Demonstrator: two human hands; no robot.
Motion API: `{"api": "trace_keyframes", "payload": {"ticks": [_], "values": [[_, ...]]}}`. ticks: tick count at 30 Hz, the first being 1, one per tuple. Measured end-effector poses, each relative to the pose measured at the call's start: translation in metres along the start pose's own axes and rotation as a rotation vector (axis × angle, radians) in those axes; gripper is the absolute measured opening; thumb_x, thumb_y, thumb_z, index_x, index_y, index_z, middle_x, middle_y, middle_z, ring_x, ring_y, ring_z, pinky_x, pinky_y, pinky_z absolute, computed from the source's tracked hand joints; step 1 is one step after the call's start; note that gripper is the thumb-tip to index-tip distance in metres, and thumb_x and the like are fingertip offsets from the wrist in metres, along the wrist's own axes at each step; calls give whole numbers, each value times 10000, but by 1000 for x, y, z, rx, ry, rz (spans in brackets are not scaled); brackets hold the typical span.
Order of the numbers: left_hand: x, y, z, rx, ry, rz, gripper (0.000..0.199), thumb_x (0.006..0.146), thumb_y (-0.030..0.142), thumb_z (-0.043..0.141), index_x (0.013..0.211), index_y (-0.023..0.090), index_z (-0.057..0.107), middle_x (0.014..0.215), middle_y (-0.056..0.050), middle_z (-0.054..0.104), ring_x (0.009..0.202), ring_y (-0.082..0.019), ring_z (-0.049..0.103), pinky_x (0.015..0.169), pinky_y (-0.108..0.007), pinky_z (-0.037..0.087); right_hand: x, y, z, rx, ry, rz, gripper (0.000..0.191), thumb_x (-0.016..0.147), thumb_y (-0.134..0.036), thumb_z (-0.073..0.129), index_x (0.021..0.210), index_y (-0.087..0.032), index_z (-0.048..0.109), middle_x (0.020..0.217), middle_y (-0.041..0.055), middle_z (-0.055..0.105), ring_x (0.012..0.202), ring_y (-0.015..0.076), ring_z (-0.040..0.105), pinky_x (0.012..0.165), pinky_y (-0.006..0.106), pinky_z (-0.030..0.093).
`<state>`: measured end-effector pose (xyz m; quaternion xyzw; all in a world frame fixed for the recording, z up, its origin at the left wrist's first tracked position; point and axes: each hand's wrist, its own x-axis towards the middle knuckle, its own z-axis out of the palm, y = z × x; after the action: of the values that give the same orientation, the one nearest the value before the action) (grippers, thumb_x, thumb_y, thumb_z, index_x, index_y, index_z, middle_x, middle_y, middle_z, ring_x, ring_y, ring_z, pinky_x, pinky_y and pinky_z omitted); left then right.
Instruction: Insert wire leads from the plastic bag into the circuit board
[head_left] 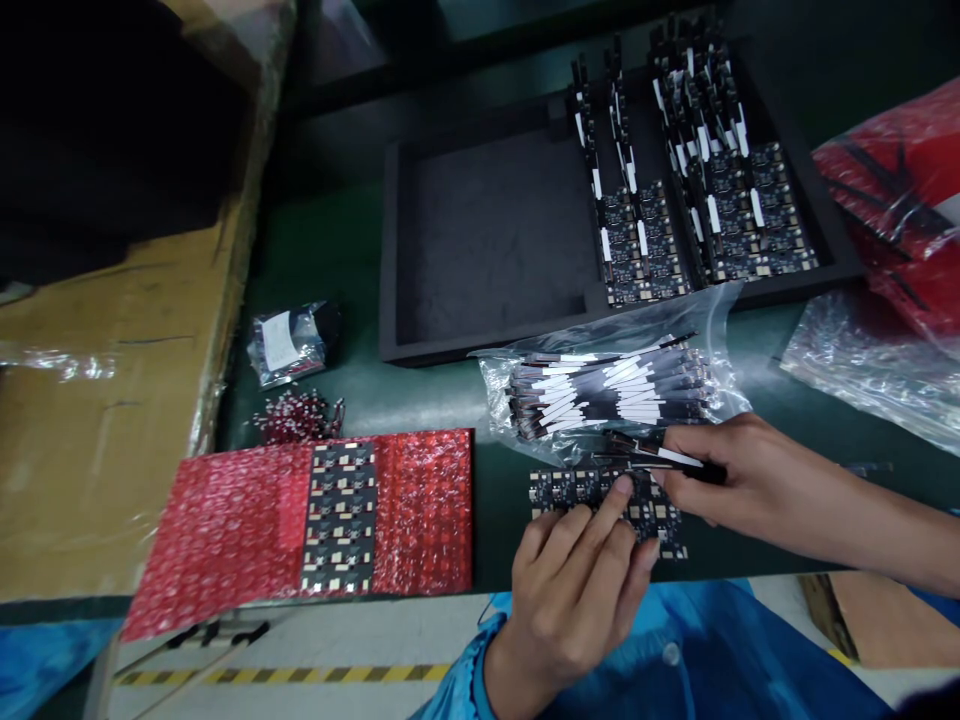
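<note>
Dark green matting covers the workbench (345, 250), smooth and dull, with a brown cardboard box far to the left of the hands. Directly under both hands lies a small black circuit board panel (577, 492), flat and rectangular, its long axis running left to right along the bench edge. The left hand (574, 585) is half curled, and its index fingertip presses on the top of the panel. The right hand (720, 470) is closed in a pinch on a thin flex cable (660, 455), black with a white end; the cable points left to right, nearly level. Just beyond the right hand sits a crinkled clear plastic bag (600, 385) with many similar cables. Further away is a black foam tray (487, 230) with rows of boards. Left of the left hand lies red bubble wrap (225, 530), bumpy and shiny.
</note>
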<state>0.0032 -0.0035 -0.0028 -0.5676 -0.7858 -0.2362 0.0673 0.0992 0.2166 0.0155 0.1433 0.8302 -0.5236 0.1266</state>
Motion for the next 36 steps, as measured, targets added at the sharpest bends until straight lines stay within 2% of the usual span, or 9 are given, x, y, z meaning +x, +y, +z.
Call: {"api": "trace_keyframes", "payload": {"ticks": [2,8,15,25,29,36], "values": [[1,1,0,-2,-4,-4,152,907,378,641,960,238,665,1282,73,658,887,-112,674,729,-302,546,0,0,0,5,-3,2,273,1038,-357,585,790,-245,613,583,-90,518,566,132,423,488,250,300],[3,2,0,-5,-17,-28,131,897,371,650,1001,292,664,1273,83,659,892,-148,698,689,-325,564,2,-1,-1,24,-8,-9,286,1040,-363,579,781,-248,613,556,-92,524,552,135,439,479,251,301],[3,1,0,3,-22,-6,152,910,378,635,998,256,660,1311,75,635,890,-132,694,688,-307,568,1,-3,-1,16,-8,-5,262,1025,-333,591,778,-246,588,608,-88,534,593,134,441,503,247,305],[6,4,-3,-5,-66,-47,159,891,398,662,1019,304,653,1260,82,669,887,-157,711,669,-342,575,2,-6,-2,13,-6,2,318,1014,-381,584,726,-254,543,611,-96,438,579,130,348,483,256,272],[10,8,-7,7,-79,-70,184,864,442,688,977,299,663,1234,80,685,895,-163,713,682,-358,582,4,-6,-3,9,-27,12,305,1017,-381,585,743,-247,566,619,-91,466,590,132,377,495,255,282],[5,6,-4,20,-68,-78,139,909,438,626,924,302,654,1258,99,670,879,-140,700,669,-339,579,0,-6,-4,-22,-38,39,321,1069,-441,564,813,-253,611,624,-67,581,566,150,502,507,272,290]]}}
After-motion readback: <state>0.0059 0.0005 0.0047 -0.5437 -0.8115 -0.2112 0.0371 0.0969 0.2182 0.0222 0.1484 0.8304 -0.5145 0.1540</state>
